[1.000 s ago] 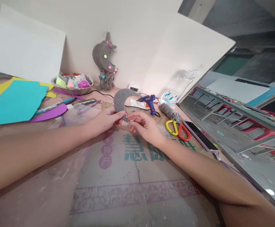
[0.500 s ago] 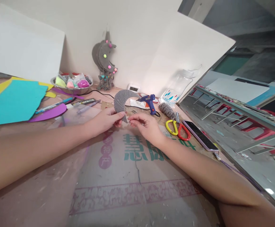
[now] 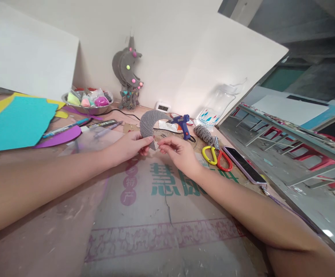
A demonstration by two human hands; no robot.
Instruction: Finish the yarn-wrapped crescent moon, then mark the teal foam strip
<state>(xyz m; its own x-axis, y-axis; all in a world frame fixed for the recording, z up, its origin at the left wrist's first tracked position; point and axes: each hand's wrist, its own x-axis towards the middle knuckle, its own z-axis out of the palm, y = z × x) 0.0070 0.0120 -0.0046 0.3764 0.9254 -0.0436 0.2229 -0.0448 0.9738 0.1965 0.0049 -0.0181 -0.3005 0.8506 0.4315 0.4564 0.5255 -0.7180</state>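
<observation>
A crescent moon shape (image 3: 150, 122) wrapped in grey yarn is held upright over the middle of the table. My left hand (image 3: 135, 145) is closed on its lower left side, thumb in front. Close to the crescent's lower tip, my right hand (image 3: 177, 152) has thumb and forefinger pinched together. What sits in that pinch is too small to make out. Beneath both hands lies a printed cardboard sheet (image 3: 144, 215) under a clear cover. A thin dark line, perhaps yarn, runs down it.
Behind the hands lies a blue glue gun (image 3: 182, 125). To the right are a grey yarn bundle (image 3: 203, 134), scissors (image 3: 224, 161) and a phone (image 3: 244, 165). Blue foam sheets (image 3: 20, 123) and a bowl of clay packs (image 3: 88, 110) stand left. A decorated moon hanging (image 3: 128, 69) is on the back wall.
The crescent has shifted very slightly to the right in my left hand. My right hand's pinch beside its lower tip looks almost the same.
</observation>
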